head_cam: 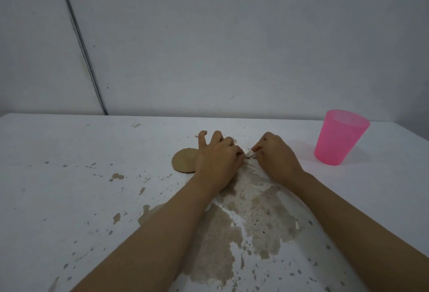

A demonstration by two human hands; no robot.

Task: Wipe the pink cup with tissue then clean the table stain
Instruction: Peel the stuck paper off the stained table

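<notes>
A translucent pink cup [339, 137] stands upright at the far right of the white table [69, 152]. A wet, brown-stained tissue [257, 201] lies spread flat on the table in front of me. My left hand [217, 159] and my right hand [276, 157] meet at the tissue's far edge, each pinching a bit of it between thumb and fingertips. The pinched edge [248, 153] shows as a small white scrap between the two hands. A large brown stain [213, 245] covers the table beneath and near the tissue, with splatter [117, 176] spread to the left.
A round brown cardboard coaster [184, 160] lies just left of my left hand, partly hidden by it. A grey wall [209, 36] rises right behind the table's far edge. More brown specks dot the near right part of the table.
</notes>
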